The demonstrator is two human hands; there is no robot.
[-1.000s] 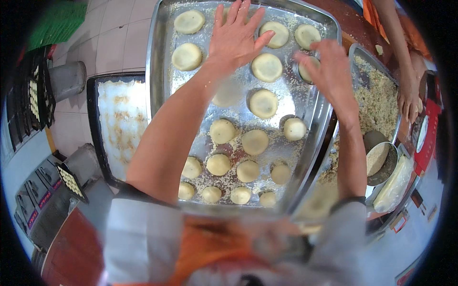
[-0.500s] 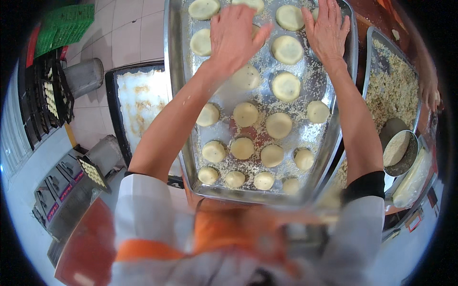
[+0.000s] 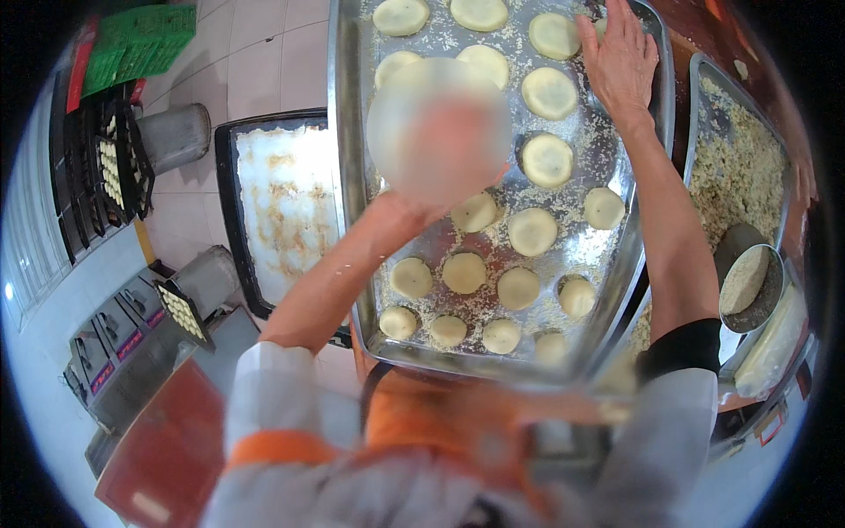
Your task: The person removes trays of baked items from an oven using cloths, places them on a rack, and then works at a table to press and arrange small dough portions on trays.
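The shiny metal baking tray [image 3: 348, 176] is dusted with rough crumbs. The pale dough rounds [image 3: 532, 231] on it look matt and smooth. The floor tiles [image 3: 255, 62] are glossy, the green crate [image 3: 145, 44] plastic.

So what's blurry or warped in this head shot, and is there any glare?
Head view: a smeared patch hides the left hand; the right hand and dough discs are fairly sharp; the orange apron at the bottom is soft. The tray edges bow from fisheye, with dull sheen on bare metal.
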